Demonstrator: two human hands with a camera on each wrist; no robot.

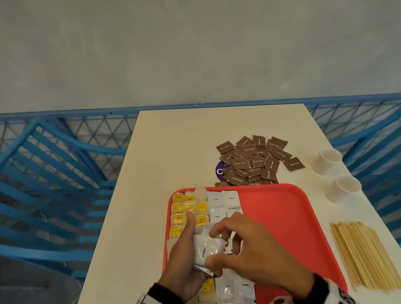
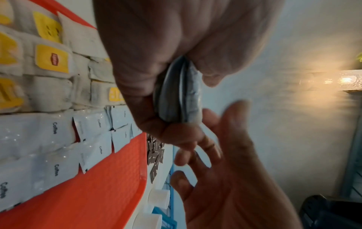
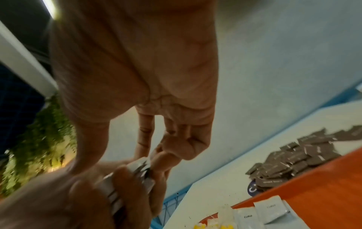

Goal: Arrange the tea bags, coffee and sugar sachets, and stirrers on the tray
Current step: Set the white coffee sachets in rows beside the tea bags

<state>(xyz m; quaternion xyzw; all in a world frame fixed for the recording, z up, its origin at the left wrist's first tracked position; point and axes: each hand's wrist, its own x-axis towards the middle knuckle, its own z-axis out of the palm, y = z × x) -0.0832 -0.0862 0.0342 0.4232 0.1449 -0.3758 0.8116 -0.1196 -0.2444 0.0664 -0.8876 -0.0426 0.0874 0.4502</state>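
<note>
A red tray (image 1: 279,218) lies on the cream table (image 1: 147,184). Tea bags with yellow tags (image 1: 184,212) fill its left columns, and white coffee sachets (image 1: 223,199) lie in rows beside them. Above the tray my left hand (image 1: 182,256) grips a small stack of coffee sachets (image 1: 203,249) between thumb and fingers; the stack (image 2: 180,93) shows edge-on in the left wrist view. My right hand (image 1: 216,248) has its thumb and fingers pinching the far end of that stack (image 3: 141,167). Brown sugar sachets (image 1: 254,162) are heaped behind the tray. Wooden stirrers (image 1: 363,255) lie on the table to the right.
Two white paper cups (image 1: 328,160) (image 1: 343,188) stand at the table's right edge. A purple disc (image 1: 219,171) lies partly under the sugar heap. Blue slatted chairs (image 1: 31,174) flank the table. The tray's right half is bare red surface.
</note>
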